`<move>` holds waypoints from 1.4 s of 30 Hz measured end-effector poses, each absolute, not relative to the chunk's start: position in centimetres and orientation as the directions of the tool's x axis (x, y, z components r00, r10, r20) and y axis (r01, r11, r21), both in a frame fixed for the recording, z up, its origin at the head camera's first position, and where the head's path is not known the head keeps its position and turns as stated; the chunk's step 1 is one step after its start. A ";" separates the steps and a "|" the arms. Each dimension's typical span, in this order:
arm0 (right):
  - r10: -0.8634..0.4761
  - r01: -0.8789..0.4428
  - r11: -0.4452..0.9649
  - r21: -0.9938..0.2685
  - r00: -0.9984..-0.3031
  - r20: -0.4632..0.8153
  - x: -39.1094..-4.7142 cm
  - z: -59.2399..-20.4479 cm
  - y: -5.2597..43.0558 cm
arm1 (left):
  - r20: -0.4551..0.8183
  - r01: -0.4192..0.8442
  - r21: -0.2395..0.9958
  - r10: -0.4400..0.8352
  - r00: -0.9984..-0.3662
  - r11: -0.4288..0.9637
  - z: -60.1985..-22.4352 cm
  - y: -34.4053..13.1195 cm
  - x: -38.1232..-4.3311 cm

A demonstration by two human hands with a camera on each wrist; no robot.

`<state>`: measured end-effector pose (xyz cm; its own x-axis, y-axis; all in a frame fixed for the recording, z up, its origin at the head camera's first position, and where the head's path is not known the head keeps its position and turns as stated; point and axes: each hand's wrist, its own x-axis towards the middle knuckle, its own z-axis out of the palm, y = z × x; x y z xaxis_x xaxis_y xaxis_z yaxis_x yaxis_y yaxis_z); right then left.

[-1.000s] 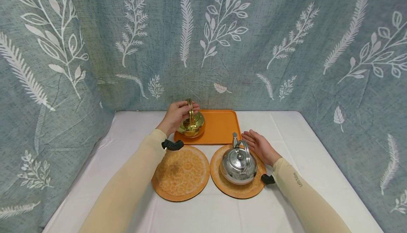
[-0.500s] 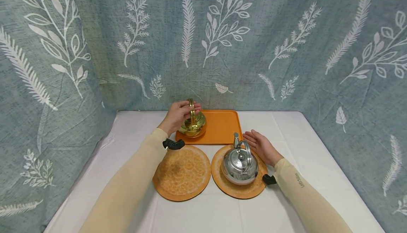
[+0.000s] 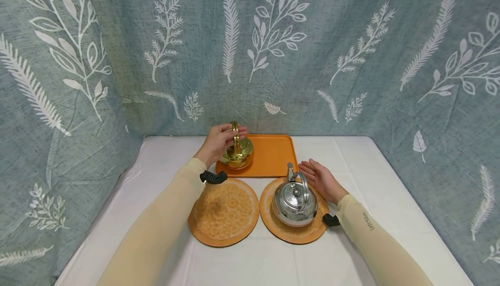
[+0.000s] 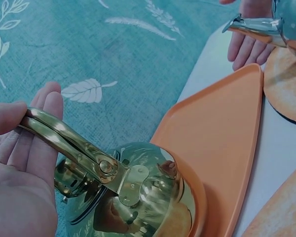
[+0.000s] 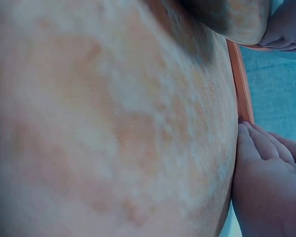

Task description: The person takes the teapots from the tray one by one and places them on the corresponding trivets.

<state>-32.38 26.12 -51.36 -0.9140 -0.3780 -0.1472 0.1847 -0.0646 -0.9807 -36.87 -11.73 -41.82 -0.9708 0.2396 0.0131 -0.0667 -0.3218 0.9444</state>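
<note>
My left hand (image 3: 217,142) is at the arched handle of a gold kettle (image 3: 238,153). In the left wrist view the handle (image 4: 69,140) lies between the thumb and the nearly straight fingers, pinched there. This kettle stands on the left part of an orange tray (image 3: 273,153). My right hand (image 3: 321,181) lies with straight fingers beside a silver kettle (image 3: 291,210), holding nothing; whether it touches the kettle I cannot tell. The silver kettle sits on the right round placemat (image 3: 267,210), spout toward the tray. The right wrist view shows mostly that mat close up.
A second round orange placemat (image 3: 224,212) lies to the left, below the tray. A white cloth (image 3: 258,264) covers the table. Blue-green leaf-patterned curtains (image 3: 187,51) stand behind and at both sides.
The whole head view has shifted very slightly. Both hands, the kettles and the tray hold the same places relative to each other.
</note>
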 end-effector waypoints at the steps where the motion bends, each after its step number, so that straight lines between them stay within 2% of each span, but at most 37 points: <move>1: -0.379 0.184 -0.063 -0.981 -0.914 -0.147 -32.4 -51.3 26.1 | 0.014 -0.066 0.946 0.241 -0.970 -0.318 -41.8 -11.7 -36.9; 15: -0.374 0.181 -0.054 -0.982 -0.916 -0.148 -32.4 -51.5 26.1 | 0.021 -0.064 0.940 0.246 -0.969 -0.335 -41.9 -11.8 -36.6; 42: -0.375 0.167 -0.027 -0.986 -0.916 -0.145 -32.0 -51.4 26.0 | 0.062 -0.019 0.959 0.276 -0.959 -0.283 -41.8 -12.2 -36.0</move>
<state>-32.01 25.96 -51.39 -0.9155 -0.3754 -0.1446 0.1667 -0.0268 -0.9856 -35.95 -12.25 -41.81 -0.9591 0.2760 0.0621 -0.0195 -0.2834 0.9588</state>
